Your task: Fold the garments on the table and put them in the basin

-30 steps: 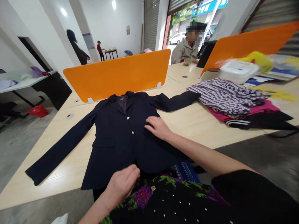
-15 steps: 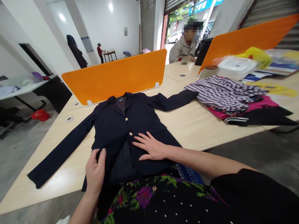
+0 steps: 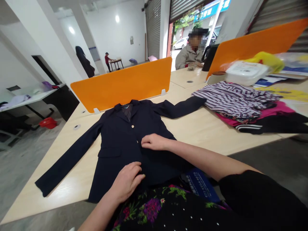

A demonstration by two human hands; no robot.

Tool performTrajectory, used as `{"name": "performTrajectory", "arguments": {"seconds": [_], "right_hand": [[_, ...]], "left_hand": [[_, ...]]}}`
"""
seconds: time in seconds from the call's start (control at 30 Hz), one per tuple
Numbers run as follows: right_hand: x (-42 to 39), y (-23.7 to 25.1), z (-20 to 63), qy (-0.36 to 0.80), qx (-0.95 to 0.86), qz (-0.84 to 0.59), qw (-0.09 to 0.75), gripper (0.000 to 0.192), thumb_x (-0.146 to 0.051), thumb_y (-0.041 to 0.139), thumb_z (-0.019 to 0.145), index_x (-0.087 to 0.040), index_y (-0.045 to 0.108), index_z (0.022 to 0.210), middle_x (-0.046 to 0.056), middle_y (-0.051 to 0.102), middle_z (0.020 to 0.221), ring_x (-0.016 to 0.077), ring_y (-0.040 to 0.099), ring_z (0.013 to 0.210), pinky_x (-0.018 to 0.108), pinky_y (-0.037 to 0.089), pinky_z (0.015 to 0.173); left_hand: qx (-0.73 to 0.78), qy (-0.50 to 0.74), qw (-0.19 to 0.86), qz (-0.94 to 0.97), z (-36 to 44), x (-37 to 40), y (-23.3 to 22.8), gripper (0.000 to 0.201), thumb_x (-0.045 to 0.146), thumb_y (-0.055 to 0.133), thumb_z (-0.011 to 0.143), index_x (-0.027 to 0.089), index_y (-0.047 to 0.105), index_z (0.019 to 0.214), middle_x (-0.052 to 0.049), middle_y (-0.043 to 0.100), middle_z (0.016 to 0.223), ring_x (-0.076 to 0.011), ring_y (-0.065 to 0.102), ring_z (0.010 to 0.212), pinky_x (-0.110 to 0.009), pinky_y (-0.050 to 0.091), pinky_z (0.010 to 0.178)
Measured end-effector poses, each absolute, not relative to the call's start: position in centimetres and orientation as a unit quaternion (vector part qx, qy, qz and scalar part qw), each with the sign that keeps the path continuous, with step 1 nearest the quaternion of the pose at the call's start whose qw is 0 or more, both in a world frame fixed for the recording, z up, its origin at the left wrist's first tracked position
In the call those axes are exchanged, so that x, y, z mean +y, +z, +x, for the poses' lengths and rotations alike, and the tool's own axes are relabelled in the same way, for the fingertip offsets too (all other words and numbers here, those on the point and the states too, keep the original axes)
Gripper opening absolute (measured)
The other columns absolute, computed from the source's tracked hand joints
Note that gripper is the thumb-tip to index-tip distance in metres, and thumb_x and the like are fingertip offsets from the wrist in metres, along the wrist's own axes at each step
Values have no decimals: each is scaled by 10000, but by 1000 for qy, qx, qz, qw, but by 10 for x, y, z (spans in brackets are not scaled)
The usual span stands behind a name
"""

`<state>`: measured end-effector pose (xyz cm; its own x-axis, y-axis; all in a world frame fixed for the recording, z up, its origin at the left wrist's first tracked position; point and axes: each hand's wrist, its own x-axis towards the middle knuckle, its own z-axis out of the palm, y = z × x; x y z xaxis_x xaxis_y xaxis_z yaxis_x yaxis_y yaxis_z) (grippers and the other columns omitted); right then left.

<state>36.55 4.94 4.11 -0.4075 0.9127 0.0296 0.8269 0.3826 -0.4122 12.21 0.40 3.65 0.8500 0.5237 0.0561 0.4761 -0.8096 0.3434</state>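
**Ana:** Head view, starting nearest: what is at the bottom edge of the frame?

**Ben:** A black flowered garment (image 3: 154, 208) on the person's body, and both bare forearms reaching up from it. The left hand (image 3: 127, 181) lies low in the middle, palm down on the lower front of the dark jacket (image 3: 120, 141), fingers together and slightly curled. It looks like it is pressing the hem flat, not gripping.

**Ana:** And the other one?

**Ben:** The right hand (image 3: 154, 142) sits just above, at the frame's centre, fingers bunched on the front edge beside the lower gold button (image 3: 137, 141). It seems to pinch the cloth there; whether the button itself is held I cannot tell.

**Ana:** How does the jacket lie?

**Ben:** Face up, collar away from the person, both sleeves spread wide, probably so the front lies smooth. Its hem reaches the near edge of the wooden table (image 3: 199, 128).

**Ana:** Further out?

**Ben:** At right a heap of clothes (image 3: 240, 102), striped on top, pink and black beneath. Beyond the collar stands an orange divider (image 3: 125, 83). Behind it, upper right, a seated person (image 3: 189, 56) at another desk near an open shutter; upper left, white walls and a far figure in red (image 3: 107, 59).
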Motion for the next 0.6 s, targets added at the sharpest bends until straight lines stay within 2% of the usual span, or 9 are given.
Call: {"name": "performTrajectory", "arguments": {"seconds": [0.07, 0.17, 0.27, 0.37, 0.47, 0.6], "right_hand": [[80, 51, 364, 124, -771, -596, 188, 292, -244, 438, 930, -192, 706, 1036, 61, 682, 1060, 183, 613, 988, 280, 432, 877], [127, 57, 350, 61, -718, -661, 208, 267, -288, 474, 916, -181, 686, 1039, 67, 649, 1046, 174, 600, 950, 248, 421, 811], [169, 54, 329, 46, -695, -693, 185, 283, -362, 537, 882, -172, 673, 1042, 94, 609, 1119, 207, 576, 1013, 278, 410, 829], [203, 48, 315, 41, -677, -714, 175, 273, -327, 549, 873, -127, 663, 1019, 141, 603, 1131, 241, 576, 1025, 331, 391, 860], [224, 44, 312, 39, -665, -725, 177, 253, -222, 427, 936, -128, 636, 1043, 142, 619, 1115, 212, 592, 996, 329, 367, 870], [234, 36, 318, 31, -639, -745, 191, 324, -166, 290, 973, -139, 567, 1140, 145, 608, 1158, 205, 587, 1023, 338, 354, 884]], "left_hand": [[260, 79, 112, 956, 131, 11, 30, 357, 364, 449, 939, 230, 553, 1254, -104, 461, 1441, -265, 398, 1343, -494, 376, 1084], [233, 42, 57, 970, 142, 19, 16, 541, 441, 501, 907, 310, 394, 1422, -69, 296, 1552, -335, 186, 1438, -615, 238, 1123], [233, 22, 53, 971, 145, 21, 8, 564, 472, 447, 925, 331, 328, 1458, -50, 238, 1575, -327, 146, 1449, -615, 210, 1135], [237, 16, 75, 968, 142, 21, 9, 603, 500, 426, 925, 317, 279, 1481, -49, 204, 1583, -320, 121, 1456, -608, 200, 1144], [240, 21, 94, 966, 138, 21, 12, 688, 538, 439, 907, 292, 207, 1505, -68, 153, 1591, -342, 70, 1459, -635, 191, 1134], [222, 18, 104, 969, 136, 20, 9, 718, 556, 490, 877, 357, 190, 1498, -36, 125, 1597, -372, 44, 1455, -684, 139, 1120]]}}
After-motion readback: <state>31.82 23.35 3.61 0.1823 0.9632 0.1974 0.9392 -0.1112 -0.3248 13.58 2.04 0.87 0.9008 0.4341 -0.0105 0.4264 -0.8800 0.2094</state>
